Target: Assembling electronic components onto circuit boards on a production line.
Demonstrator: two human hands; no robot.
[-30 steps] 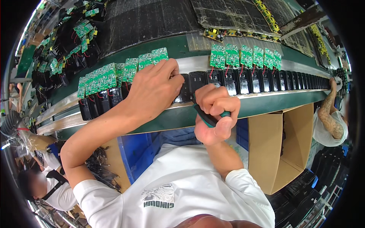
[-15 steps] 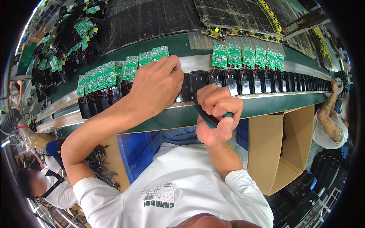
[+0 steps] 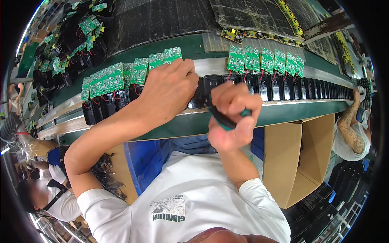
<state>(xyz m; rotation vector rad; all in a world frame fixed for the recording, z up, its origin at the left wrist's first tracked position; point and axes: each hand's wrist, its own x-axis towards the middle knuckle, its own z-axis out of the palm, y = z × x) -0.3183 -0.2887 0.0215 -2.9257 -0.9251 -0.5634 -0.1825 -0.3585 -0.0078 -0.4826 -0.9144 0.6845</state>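
Observation:
My left hand [image 3: 172, 87] rests over the row of black plastic cases, its fingers curled down; what they pinch is hidden beneath the hand. Beside it lies an open black case [image 3: 197, 95]. Just right of that, my right hand [image 3: 235, 113] is closed around pliers with green and black handles [image 3: 223, 119], whose jaws are hidden at the cases. Green circuit boards [image 3: 236, 59] with red wires stand against the metal rail behind the cases on the right. More boards [image 3: 111, 79] line up to the left of my left hand.
A cardboard box [image 3: 282, 162] and a blue bin [image 3: 148, 162] stand below the bench edge. Dark sheets [image 3: 162, 24] lie at the back, with a heap of boards and cases [image 3: 87, 36] far left. A co-worker's tattooed arm [image 3: 349, 125] reaches the row's right end.
My right hand has shifted slightly and looks blurred, with the pliers still in it. My left hand stays nearly in place. The co-worker's hand at the right end has moved a little.

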